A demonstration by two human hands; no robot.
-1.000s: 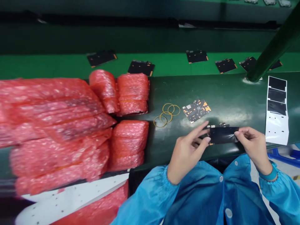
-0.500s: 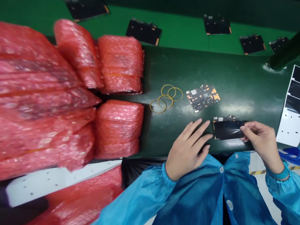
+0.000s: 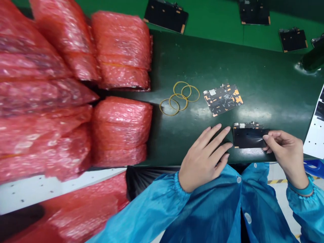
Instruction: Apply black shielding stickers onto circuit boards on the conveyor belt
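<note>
A circuit board with a black film over most of it (image 3: 249,136) lies on the dark green mat, with its connectors showing along the far edge. My right hand (image 3: 285,152) pinches the right end of the black film between thumb and fingers. My left hand (image 3: 205,157) rests just left of that board, fingers apart and holding nothing. A bare circuit board with orange patches (image 3: 223,99) lies farther up the mat, apart from both hands. Several yellow rubber bands (image 3: 178,99) lie in a loose cluster to its left.
Large red bubble-wrap packs (image 3: 121,44) are stacked along the left of the mat. Several black-covered boards (image 3: 165,15) sit on a green belt beyond it. A white sheet of black films (image 3: 315,135) lies at the right edge, and a green post (image 3: 312,57) stands far right.
My left hand has let go of the board's left end and spread its fingers. The right hand keeps its pinch on the film. The whole scene has shifted upward in view.
</note>
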